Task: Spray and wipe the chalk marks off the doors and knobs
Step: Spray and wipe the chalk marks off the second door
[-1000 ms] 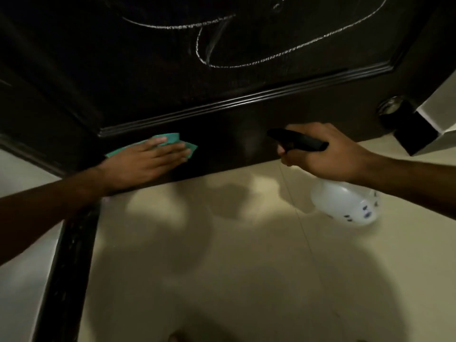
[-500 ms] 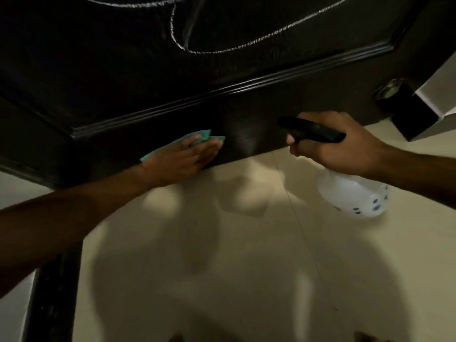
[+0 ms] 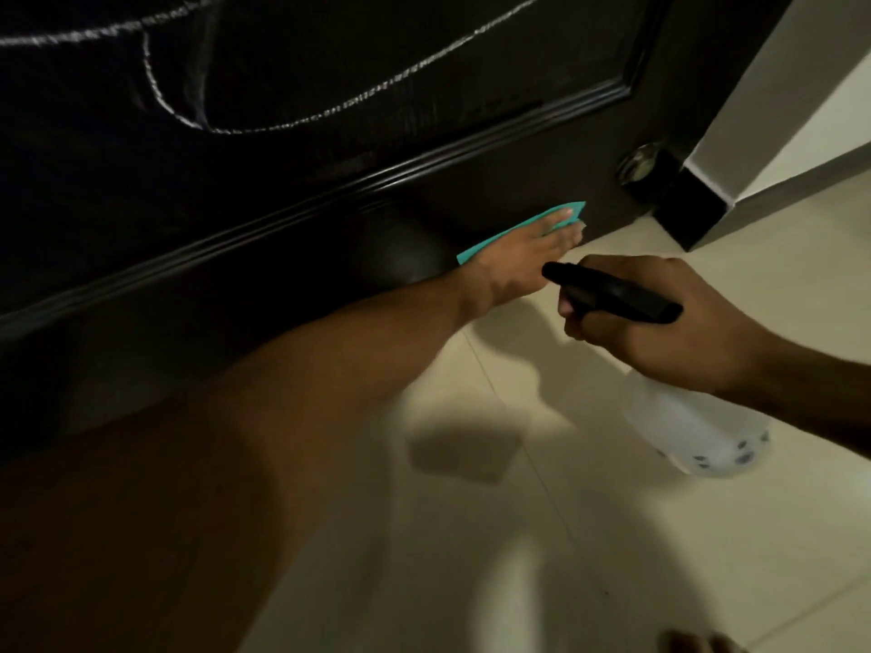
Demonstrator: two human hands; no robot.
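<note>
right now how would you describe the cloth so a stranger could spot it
Start at the dark wooden door with white chalk loops, then drop to its bottom rail near the floor. There the left hand presses a flat teal cloth against the wood; it is the only bright-coloured thing there.

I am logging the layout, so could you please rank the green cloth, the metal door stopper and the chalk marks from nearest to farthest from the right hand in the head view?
From the right hand:
1. Green cloth, just up-left, under the left hand.
2. Metal door stopper, above, at the door's corner.
3. Chalk marks, far up-left on the panel.
</note>
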